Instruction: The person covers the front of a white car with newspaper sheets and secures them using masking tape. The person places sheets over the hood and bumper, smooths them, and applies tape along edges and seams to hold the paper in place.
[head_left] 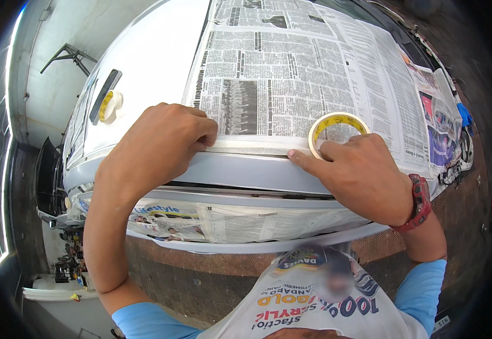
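White car (161, 39), broad and smooth-curved, filling the upper and middle field, with bare panel at left. Newspaper sheets (300, 68), overlapping, spread over the centre and right of the upper surface, the near margin edged by a pale tape strip (246, 149). Lower newspaper (263, 223), along the face below the near edge. Left hand (164, 135), arched over the left end of the tape strip, fingers curled, tips down at the newspaper's near-left corner; whether pinching the strip, impossible to tell. Right hand (359, 169), grasping a roll of masking tape (314, 135), thumb extended toward the right part of the strip. Dark oblong block (102, 100), at left on the bare panel, well apart from the newspaper sheets. Roll of masking tape, cream outside and yellow within, above the near margin of the paper. Red wristwatch (421, 200), around the right wrist. Second tape roll (108, 107), just beside the block.
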Demonstrator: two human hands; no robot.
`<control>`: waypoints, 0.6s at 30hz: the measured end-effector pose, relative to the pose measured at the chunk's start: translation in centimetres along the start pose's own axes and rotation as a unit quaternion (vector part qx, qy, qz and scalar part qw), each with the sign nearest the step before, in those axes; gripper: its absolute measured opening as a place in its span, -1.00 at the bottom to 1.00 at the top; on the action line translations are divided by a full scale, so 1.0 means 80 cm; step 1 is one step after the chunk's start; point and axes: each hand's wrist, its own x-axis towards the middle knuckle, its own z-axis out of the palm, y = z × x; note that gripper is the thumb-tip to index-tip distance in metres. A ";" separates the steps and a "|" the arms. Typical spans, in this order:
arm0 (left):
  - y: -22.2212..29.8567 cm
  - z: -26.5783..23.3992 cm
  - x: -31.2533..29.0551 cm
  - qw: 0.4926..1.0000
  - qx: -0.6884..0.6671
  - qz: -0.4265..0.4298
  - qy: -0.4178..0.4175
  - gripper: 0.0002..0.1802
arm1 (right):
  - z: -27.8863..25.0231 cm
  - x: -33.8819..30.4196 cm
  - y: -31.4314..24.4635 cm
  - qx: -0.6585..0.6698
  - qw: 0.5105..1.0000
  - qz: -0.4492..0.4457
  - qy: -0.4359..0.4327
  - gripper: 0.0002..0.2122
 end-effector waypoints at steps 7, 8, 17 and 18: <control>0.021 0.012 0.024 0.995 -0.069 0.061 0.027 -0.91 | -0.005 0.004 0.006 0.033 0.999 -0.036 0.020 -0.64; 0.023 0.013 0.028 0.995 -0.077 0.065 0.026 -0.91 | -0.006 0.003 0.005 0.023 0.999 -0.027 0.012 -0.61; 0.035 0.015 0.036 0.995 -0.088 0.055 0.015 -0.89 | 0.004 0.000 0.003 0.011 1.000 -0.030 0.002 -0.53; 0.036 0.016 0.035 0.995 -0.087 0.055 0.016 -0.89 | 0.004 0.000 0.004 0.013 0.999 -0.031 0.000 -0.53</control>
